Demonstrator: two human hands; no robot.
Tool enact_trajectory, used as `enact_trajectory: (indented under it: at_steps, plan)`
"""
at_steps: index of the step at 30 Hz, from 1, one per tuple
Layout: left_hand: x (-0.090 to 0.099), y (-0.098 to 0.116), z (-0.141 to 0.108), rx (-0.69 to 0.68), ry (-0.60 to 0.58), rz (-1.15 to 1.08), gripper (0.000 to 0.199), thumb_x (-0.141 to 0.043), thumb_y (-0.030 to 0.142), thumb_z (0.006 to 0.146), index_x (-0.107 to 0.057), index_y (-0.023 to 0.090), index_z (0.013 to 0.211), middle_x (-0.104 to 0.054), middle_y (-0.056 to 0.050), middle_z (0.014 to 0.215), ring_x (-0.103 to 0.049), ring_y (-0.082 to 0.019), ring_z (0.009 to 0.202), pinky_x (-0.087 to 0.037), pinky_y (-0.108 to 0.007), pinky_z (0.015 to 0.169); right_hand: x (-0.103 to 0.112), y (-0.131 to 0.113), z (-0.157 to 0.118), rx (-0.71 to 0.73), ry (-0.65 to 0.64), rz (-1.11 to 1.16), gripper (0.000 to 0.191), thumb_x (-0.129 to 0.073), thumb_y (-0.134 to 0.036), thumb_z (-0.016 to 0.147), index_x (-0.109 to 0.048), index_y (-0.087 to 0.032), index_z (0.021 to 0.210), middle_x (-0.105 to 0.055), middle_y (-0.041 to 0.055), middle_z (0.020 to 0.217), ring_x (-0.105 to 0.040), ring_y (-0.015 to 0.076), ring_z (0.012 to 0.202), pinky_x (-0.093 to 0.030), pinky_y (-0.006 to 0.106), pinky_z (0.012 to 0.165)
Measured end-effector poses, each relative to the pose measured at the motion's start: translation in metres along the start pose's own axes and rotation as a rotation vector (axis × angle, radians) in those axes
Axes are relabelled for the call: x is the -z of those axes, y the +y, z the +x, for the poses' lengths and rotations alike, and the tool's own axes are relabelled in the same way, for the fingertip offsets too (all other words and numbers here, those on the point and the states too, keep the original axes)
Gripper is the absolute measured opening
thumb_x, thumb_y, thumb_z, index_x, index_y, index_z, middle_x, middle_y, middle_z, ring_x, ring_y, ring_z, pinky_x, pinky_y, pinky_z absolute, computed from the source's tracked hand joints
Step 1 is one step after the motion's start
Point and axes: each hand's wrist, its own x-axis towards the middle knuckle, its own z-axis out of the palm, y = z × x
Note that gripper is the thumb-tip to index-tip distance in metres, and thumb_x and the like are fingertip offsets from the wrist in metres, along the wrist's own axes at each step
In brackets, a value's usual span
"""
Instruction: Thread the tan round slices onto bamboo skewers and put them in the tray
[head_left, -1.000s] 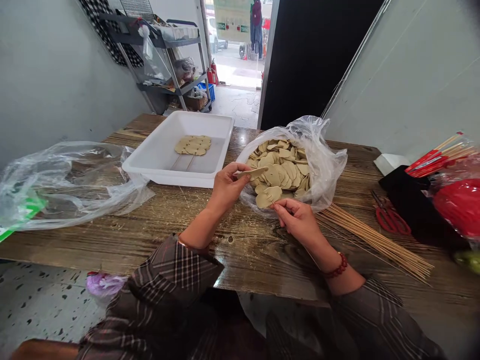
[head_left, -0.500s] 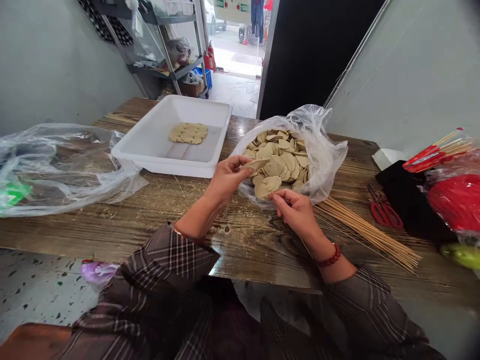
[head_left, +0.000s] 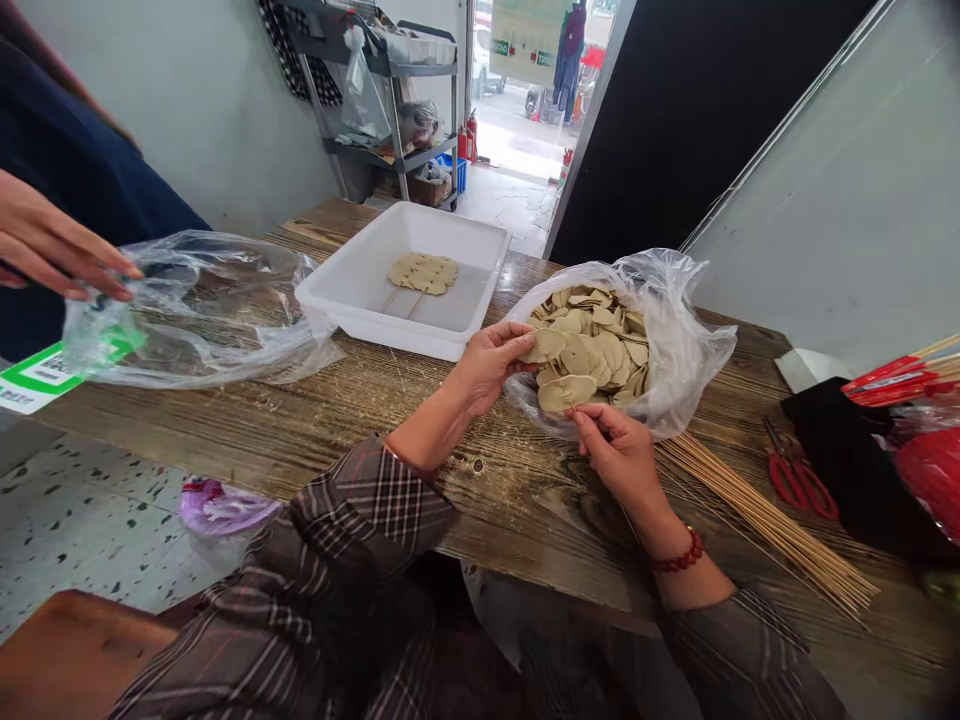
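My left hand (head_left: 489, 368) is closed on a flat, roundish beige slice (head_left: 546, 346), pinched at its left edge. My right hand (head_left: 616, 448) grips a thin bamboo skewer with thumb and fingers, most of it hidden by the hand. At the skewer's tip is another beige slice (head_left: 564, 394), just below the first and apart from it. Both hands are at the near edge of a clear plastic bag (head_left: 679, 345) full of loose slices (head_left: 600, 350). A bundle of bamboo skewers (head_left: 772, 530) lies right of my right hand.
A white plastic tray (head_left: 337, 318) holds skewered slices (head_left: 424, 272). On the left, another person's hand (head_left: 67, 245) is at a large clear plastic bag (head_left: 225, 345) with a green-and-white label. Red-handled scissors (head_left: 802, 485) lie beside a black box (head_left: 855, 470) at right.
The view has swung left. Another person's hand has come in at the left, by the large plastic bag. The slice in my left hand has turned its flat face more toward me.
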Motion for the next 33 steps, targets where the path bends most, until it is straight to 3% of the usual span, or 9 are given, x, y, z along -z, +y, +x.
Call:
enact_trajectory:
  at_steps: [22, 33]
  plan:
    - [-0.002, -0.012, -0.001, 0.050, -0.016, -0.064, 0.037, -0.086, 0.030, 0.053, -0.063, 0.013, 0.077, -0.062, 0.002, 0.071, -0.058, -0.009, 0.064, -0.054, -0.026, 0.061, -0.002, 0.002, 0.001, 0.048, 0.040, -0.030, 0.025, -0.054, -0.036, 0.091, -0.070, -0.017, 0.086, -0.054, -0.0038, 0.052, -0.049, 0.0117, 0.048, -0.038, 0.024, 0.052]
    - [-0.006, -0.011, -0.002, -0.141, 0.047, 0.182, 0.027, -0.079, 0.031, 0.062, -0.066, 0.013, 0.078, -0.063, 0.001, 0.066, -0.053, -0.008, 0.060, -0.044, -0.021, 0.058, -0.004, -0.002, 0.003, -0.094, 0.013, 0.105, 0.032, -0.055, -0.044, 0.089, -0.070, -0.016, 0.084, -0.051, -0.0045, 0.049, -0.042, 0.0093, 0.041, -0.031, 0.022, 0.042]
